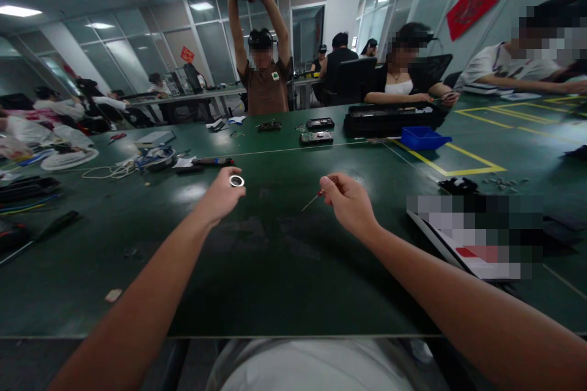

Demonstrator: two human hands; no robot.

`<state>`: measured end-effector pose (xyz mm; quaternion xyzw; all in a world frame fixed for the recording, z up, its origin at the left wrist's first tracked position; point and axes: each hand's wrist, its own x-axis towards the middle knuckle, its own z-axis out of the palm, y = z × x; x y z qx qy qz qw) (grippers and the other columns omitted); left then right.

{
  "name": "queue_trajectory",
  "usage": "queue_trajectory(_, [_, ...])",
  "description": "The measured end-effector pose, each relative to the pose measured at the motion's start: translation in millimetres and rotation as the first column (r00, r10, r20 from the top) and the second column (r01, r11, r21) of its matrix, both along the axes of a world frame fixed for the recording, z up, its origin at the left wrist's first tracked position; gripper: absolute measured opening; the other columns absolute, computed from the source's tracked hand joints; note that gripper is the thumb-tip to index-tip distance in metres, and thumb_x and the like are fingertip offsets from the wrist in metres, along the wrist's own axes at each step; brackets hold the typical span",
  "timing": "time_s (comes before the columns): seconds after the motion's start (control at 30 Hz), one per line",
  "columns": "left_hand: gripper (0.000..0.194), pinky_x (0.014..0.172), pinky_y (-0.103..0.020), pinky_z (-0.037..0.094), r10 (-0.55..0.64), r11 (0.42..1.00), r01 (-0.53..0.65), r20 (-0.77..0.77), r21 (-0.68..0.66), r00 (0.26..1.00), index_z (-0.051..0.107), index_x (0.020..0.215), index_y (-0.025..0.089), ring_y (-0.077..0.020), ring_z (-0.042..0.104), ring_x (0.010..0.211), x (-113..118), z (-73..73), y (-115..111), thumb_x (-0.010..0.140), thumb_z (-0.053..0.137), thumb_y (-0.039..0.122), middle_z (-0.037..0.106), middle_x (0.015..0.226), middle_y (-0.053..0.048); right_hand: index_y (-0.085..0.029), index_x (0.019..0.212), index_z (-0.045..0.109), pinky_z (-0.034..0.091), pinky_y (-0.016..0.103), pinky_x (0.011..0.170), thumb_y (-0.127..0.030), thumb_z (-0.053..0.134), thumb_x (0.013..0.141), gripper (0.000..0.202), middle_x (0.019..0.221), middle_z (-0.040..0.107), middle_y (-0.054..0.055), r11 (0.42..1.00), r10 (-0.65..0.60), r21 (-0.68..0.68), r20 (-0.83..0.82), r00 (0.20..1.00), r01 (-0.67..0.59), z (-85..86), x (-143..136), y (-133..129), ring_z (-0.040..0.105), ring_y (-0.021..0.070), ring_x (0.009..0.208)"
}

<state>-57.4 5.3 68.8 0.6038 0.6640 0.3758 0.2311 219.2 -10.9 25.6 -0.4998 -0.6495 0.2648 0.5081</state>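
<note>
My left hand point(223, 193) is closed around a small round part point(236, 181) with a pale ring and a dark centre, held above the green table point(275, 293). To the right, my right hand point(348, 201) pinches the red handle of a thin screwdriver point(314, 199), its metal tip pointing down and to the left. The two hands are apart, with bare green tabletop between them. Beyond my left hand lies a dark pen-like tool point(213, 161) with a red end.
Circuit-board parts point(316, 137) lie farther back. A blue tray point(422, 138) stands before a long black device point(389, 121). Cables point(156, 157) and a white round grille point(70, 159) are left; a white-edged object point(440, 241) is right. People sit around the table.
</note>
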Motion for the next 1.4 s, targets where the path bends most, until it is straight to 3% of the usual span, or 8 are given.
queue_trajectory(0.07, [0.049,0.083,-0.034,0.047,-0.106,0.991,0.098,-0.091,-0.092,0.990,0.055,0.125,0.015,-0.0226,0.062,0.095,31.9,-6.6,-3.6,0.077,0.063,0.014,0.066,0.108,-0.009,-0.021,0.080,0.064,0.041,0.031,0.059,-0.051,0.053,0.094,0.035,0.063,0.060,-0.001,1.000,-0.008,-0.022,0.027,1.000,0.009,2.9,-0.7,-1.9,0.057,0.0157,0.059])
queue_trajectory(0.17, [0.033,0.089,-0.034,0.047,-0.282,0.958,0.271,-0.156,-0.092,0.947,0.061,0.115,0.016,-0.0224,0.062,0.099,63.7,-21.1,-5.3,0.082,0.063,0.015,0.066,0.111,-0.009,-0.020,0.078,0.065,0.041,0.031,0.058,-0.050,0.054,0.093,0.035,0.061,0.060,0.000,1.000,-0.015,-0.021,0.019,1.000,0.016,4.3,-1.1,-2.3,0.057,0.0157,0.057])
queue_trajectory(0.33, [0.030,0.098,-0.036,0.044,-0.450,0.888,0.459,-0.163,0.018,0.878,0.067,0.109,0.022,-0.0221,0.061,0.106,74.2,-52.3,0.9,0.079,0.070,0.015,0.068,0.114,-0.004,-0.019,0.089,0.065,0.049,0.033,0.063,-0.044,0.053,0.093,0.028,0.071,0.067,0.002,0.998,0.057,0.037,-0.185,0.981,-0.051,2.1,-1.8,1.2,0.063,0.0167,0.063])
queue_trajectory(0.47, [0.037,0.101,-0.037,0.043,-0.440,0.891,0.450,-0.140,0.053,0.887,0.067,0.116,0.024,-0.0221,0.061,0.109,70.5,-62.6,0.7,0.080,0.071,0.014,0.069,0.117,-0.003,-0.019,0.091,0.065,0.053,0.034,0.066,-0.042,0.054,0.092,0.025,0.076,0.070,0.004,0.997,0.057,0.053,-0.196,0.979,-0.047,-0.5,-3.1,2.3,0.066,0.0177,0.068])
queue_trajectory(0.83, [0.032,0.116,-0.049,0.032,-0.439,0.889,0.451,-0.131,0.078,0.889,0.069,0.116,0.027,-0.0253,0.060,0.118,60.3,-61.5,-2.1,0.084,0.071,0.028,0.069,0.122,-0.003,-0.019,0.095,0.064,0.055,0.035,0.072,-0.041,0.054,0.094,0.025,0.082,0.073,0.005,0.997,0.062,0.044,-0.138,0.988,-0.056,-4.3,-5.4,1.4,0.069,0.0182,0.074])
queue_trajectory(1.03, [0.035,0.116,-0.053,0.030,-0.413,0.903,0.427,-0.174,0.049,0.894,0.068,0.118,0.028,-0.0271,0.058,0.120,61.6,-56.1,-5.9,0.083,0.072,0.029,0.069,0.124,-0.004,-0.020,0.085,0.069,0.045,0.031,0.060,-0.050,0.059,0.090,0.032,0.065,0.068,0.001,1.000,-0.025,0.008,0.075,0.997,0.024,3.2,-2.5,-4.1,0.062,0.0165,0.059])
queue_trajectory(1.23, [0.036,0.115,-0.053,0.030,-0.398,0.906,0.419,-0.221,0.058,0.890,0.068,0.119,0.027,-0.0273,0.060,0.117,61.1,-57.5,-5.7,0.083,0.072,0.032,0.069,0.121,-0.005,-0.022,0.090,0.064,0.042,0.029,0.060,-0.033,0.048,0.094,0.020,0.065,0.062,-0.001,0.997,0.070,0.026,0.070,0.995,-0.072,0.7,-3.5,-4.5,0.059,0.0157,0.061])
queue_trajectory(1.4, [0.036,0.115,-0.054,0.028,-0.408,0.899,0.433,-0.229,0.069,0.884,0.068,0.119,0.028,-0.0267,0.060,0.117,59.5,-59.5,-4.1,0.083,0.072,0.032,0.069,0.121,-0.004,-0.022,0.088,0.063,0.042,0.032,0.065,-0.043,0.040,0.098,0.032,0.069,0.061,0.000,0.999,0.036,0.022,0.102,0.994,-0.039,-4.6,-4.3,-1.5,0.059,0.0175,0.065])
